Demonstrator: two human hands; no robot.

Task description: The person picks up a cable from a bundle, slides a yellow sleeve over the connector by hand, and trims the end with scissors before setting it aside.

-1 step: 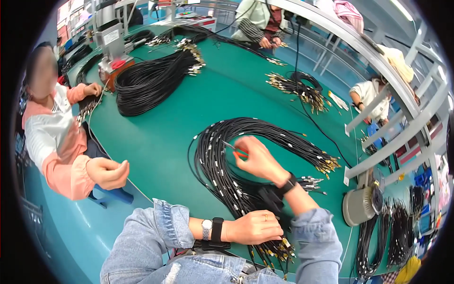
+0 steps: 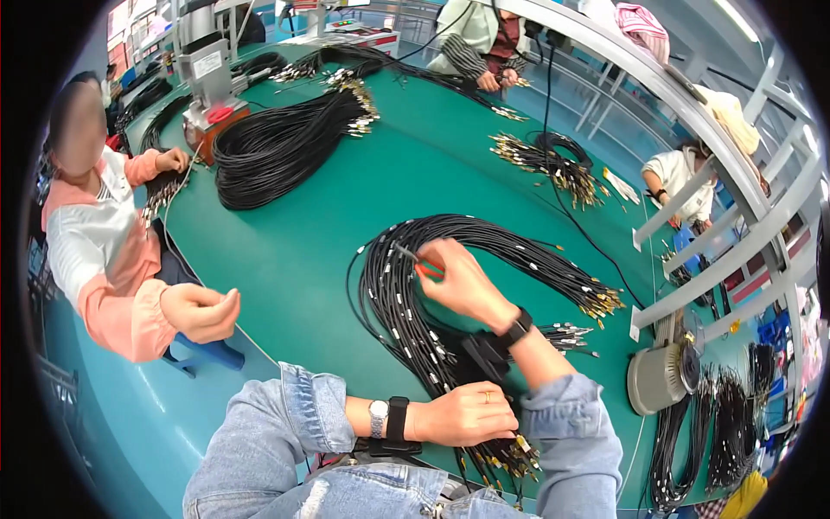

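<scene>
while the right hand grips a red-handled tool, thin tip over the cable bundle, the step probably wants the left hand steady — it curls over the near ends, whether closed on them cannot be told — and the tip kept from nicking any cable. black, flecked with white bands and gold at the ends, the bundle lies curved on the green table.
</scene>
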